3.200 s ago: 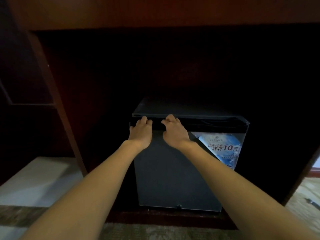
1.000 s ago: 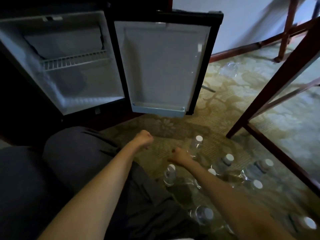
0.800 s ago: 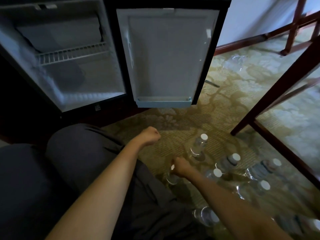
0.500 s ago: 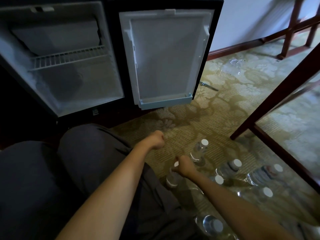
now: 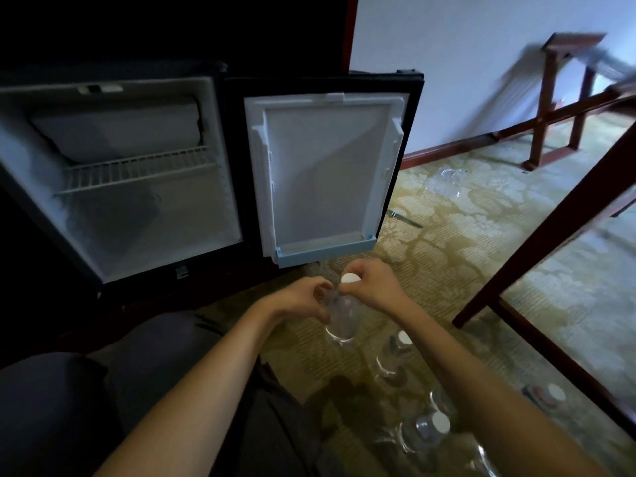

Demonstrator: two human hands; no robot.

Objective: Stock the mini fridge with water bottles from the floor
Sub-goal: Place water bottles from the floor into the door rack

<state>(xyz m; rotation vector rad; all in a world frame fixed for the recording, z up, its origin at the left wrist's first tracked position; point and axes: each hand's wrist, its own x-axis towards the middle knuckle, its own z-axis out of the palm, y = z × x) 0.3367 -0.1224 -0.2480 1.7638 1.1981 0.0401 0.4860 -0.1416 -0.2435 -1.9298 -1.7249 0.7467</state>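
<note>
The mini fridge (image 5: 213,160) stands open at upper left, its white inside bare apart from a wire shelf (image 5: 137,173). Its door (image 5: 330,180) swings out to the right, with a pale blue rack (image 5: 327,254) along the bottom. Just below that rack I hold one clear water bottle (image 5: 342,318) with a white cap, lifted off the carpet. My right hand (image 5: 373,287) grips its neck by the cap. My left hand (image 5: 303,299) curls round its upper body. Several more bottles (image 5: 395,352) stand on the carpet at lower right.
A dark wooden table leg (image 5: 537,242) slants across the right side, with a low rail along the floor. Crumpled clear plastic (image 5: 445,182) and a thin dark object (image 5: 404,217) lie on the patterned carpet beyond the door. My dark-trousered knees (image 5: 103,390) fill the lower left.
The fridge door, shut at first, now stands open. My right hand picked one bottle out of the group and raised it toward the door; my left hand came over and took hold of it too.
</note>
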